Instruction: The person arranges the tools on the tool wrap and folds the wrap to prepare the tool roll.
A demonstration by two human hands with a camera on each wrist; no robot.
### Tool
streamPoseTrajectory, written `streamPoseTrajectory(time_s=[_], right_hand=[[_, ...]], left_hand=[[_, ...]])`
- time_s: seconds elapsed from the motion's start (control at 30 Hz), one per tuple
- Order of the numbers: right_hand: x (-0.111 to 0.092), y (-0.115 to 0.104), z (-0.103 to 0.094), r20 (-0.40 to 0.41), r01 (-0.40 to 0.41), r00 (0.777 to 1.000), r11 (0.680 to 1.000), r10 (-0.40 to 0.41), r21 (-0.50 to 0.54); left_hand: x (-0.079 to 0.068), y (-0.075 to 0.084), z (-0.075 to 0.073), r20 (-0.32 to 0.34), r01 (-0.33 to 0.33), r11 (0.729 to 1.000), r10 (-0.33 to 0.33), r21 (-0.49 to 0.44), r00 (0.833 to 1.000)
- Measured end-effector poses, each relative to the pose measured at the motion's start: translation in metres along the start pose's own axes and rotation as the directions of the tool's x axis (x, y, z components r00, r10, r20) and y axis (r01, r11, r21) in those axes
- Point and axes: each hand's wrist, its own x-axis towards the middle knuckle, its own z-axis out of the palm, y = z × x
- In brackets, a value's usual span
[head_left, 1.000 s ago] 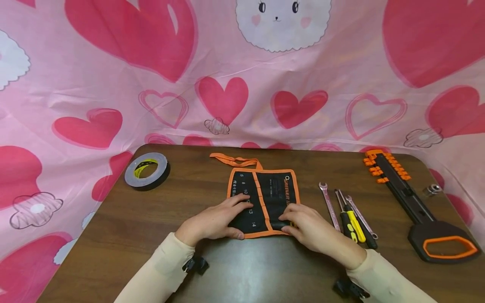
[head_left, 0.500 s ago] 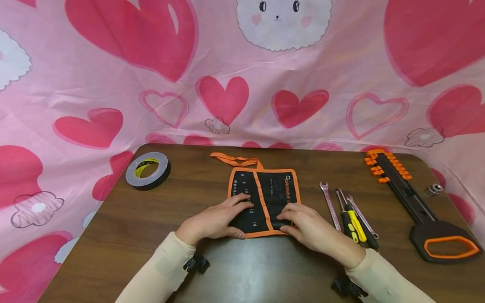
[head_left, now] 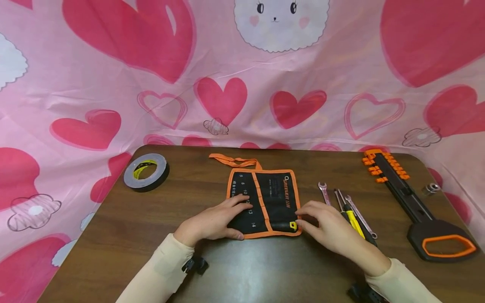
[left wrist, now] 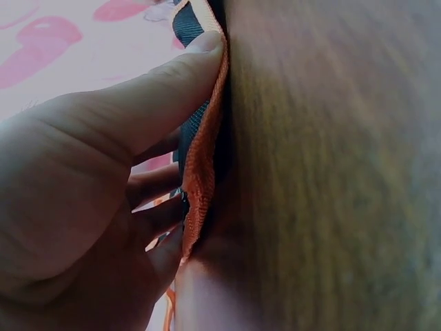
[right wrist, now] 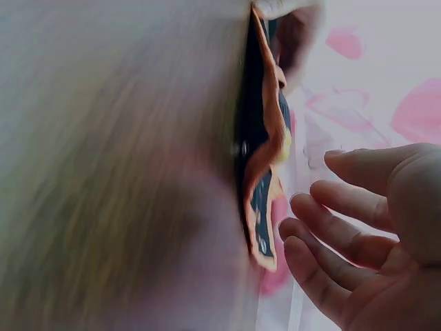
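Observation:
A black tool pouch [head_left: 278, 195] with orange trim and printed numbers lies flat on the table, its orange tie strap [head_left: 235, 160] trailing behind. In its lowest right pocket sits a tool with a black-and-yellow handle end [head_left: 293, 226]; the rest of that tool is hidden by the cloth. My left hand [head_left: 216, 219] rests on the pouch's left part, fingers spread and thumb at the near edge. Just off the pouch's right edge is my right hand [head_left: 329, 227], its fingers loosely bent with nothing between them; the right wrist view shows them apart from the cloth.
Right of the pouch lie a wrench [head_left: 323, 192], a yellow screwdriver [head_left: 355, 223], dark-handled tools and a second wrench [head_left: 361, 219]. Farther right are a black-and-orange tool [head_left: 420, 206] and a metal socket [head_left: 433, 189]. A tape roll [head_left: 146, 172] sits at the back left.
My right hand has let go at the lower right pocket and moved right, off the pouch, uncovering the yellow handle end. My left hand has stayed in place.

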Motion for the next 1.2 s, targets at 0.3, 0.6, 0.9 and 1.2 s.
streamPoseTrajectory(time_s=[0.3, 0.6, 0.9, 1.2], right_hand=[[-0.018, 0.018, -0.014, -0.083, -0.052, 0.995, 0.999, 0.051, -0.016], [-0.034, 0.035, -0.024, -0.12, -0.161, 0.981, 0.986, 0.153, -0.055], [-0.042, 0.05, -0.023, -0.135, -0.251, 0.962, 0.963, 0.237, -0.098], [-0.039, 0.054, -0.023, -0.072, -0.344, 0.939, 0.932, 0.338, -0.117]], left_hand=[[0.0, -0.002, 0.001, 0.0, 0.004, 1.0, -0.004, -0.018, 1.0], [0.0, -0.002, 0.001, 0.0, -0.003, 1.0, 0.003, -0.022, 1.0], [0.0, -0.001, 0.001, -0.002, -0.003, 1.0, 0.003, -0.02, 1.0], [0.0, -0.001, 0.001, -0.002, -0.008, 1.0, 0.008, -0.009, 1.0]])
